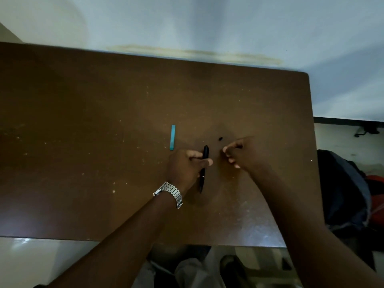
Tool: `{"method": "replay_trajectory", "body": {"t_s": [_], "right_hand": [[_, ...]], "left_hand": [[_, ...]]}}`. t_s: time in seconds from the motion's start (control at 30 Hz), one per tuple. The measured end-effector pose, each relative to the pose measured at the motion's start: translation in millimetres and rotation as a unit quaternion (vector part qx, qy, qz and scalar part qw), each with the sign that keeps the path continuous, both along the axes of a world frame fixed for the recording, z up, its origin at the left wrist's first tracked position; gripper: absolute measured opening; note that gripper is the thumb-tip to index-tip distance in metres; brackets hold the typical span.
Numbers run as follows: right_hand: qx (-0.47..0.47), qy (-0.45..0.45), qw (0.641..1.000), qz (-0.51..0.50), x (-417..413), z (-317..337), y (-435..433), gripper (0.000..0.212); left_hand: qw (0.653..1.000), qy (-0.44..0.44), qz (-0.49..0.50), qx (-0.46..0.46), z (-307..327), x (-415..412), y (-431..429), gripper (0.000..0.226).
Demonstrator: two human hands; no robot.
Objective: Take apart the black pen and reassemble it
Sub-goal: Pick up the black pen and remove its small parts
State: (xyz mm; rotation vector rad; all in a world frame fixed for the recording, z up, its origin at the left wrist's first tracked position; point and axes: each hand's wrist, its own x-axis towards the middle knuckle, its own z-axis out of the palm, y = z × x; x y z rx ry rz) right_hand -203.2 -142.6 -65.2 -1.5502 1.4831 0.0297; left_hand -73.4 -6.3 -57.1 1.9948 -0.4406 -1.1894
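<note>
My left hand [187,165] grips the black pen [204,169] around its middle, and the pen stands roughly upright over the brown table [83,142]. Just to the right, my right hand [239,151] has its fingers curled shut close to the tabletop; I cannot see anything between the fingertips. A small black piece [220,139] lies loose on the table just beyond the gap between my hands. The pen's lower tip points toward the near edge.
A teal strip [172,137] lies flat on the table, left of the pen and beyond my left hand. A metal watch [169,193] sits on my left wrist. A dark bag [345,194] rests off the table's right edge.
</note>
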Motion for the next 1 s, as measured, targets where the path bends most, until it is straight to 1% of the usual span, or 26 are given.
{"method": "replay_trajectory", "body": {"t_s": [0.1,0.17,0.33,0.43,0.5,0.53,0.6,0.63,0.67,0.87,1.0], "right_hand": [[-0.077,0.015,0.997,0.025,-1.5,-11.4,9.3,0.029],[-0.121,0.016,0.992,0.034,-0.4,-15.9,14.2,0.027],[-0.158,-0.007,0.987,0.005,-4.0,-16.4,22.7,0.017],[-0.179,-0.053,0.982,-0.013,-6.7,-5.1,31.5,0.013],[-0.152,-0.097,0.984,-0.004,-6.4,3.4,43.8,0.008],[-0.114,-0.124,0.986,-0.004,-4.9,6.9,53.0,0.006],[-0.011,-0.165,0.985,-0.043,1.1,9.3,73.1,0.013],[0.022,-0.166,0.984,-0.066,3.8,7.6,81.1,0.016],[0.035,-0.162,0.983,-0.082,6.1,5.6,86.6,0.016],[0.022,-0.16,0.978,-0.132,17.1,-1.5,88.9,0.014],[-0.004,-0.15,0.983,-0.108,19.7,-4.8,89.8,0.012]], "left_hand": [[0.999,-0.033,0.004,-0.007,-0.2,3.3,-7.1,0.042],[0.999,-0.044,0.006,-0.008,-2.6,5.8,-10.8,0.039],[0.998,-0.055,0.003,0.002,-8.6,11.5,-20.2,0.039],[0.998,-0.056,0.015,-0.002,-10.6,14.0,-25.7,0.04],[0.998,-0.063,0.017,-0.004,-10.8,15.2,-28.4,0.042],[0.998,-0.062,0.017,-0.004,-10.8,15.5,-29.8,0.042],[0.998,-0.057,0.012,0.001,-10.6,15.9,-31.6,0.041],[0.998,-0.058,0.008,0.003,-10.2,15.9,-32.0,0.041],[0.998,-0.063,0.005,0.005,-9.5,15.6,-32.4,0.041],[0.996,-0.086,-0.004,0.013,-10.3,18.7,-36.7,0.042],[0.993,-0.115,-0.017,0.019,-8.6,20.0,-39.8,0.035]]}}
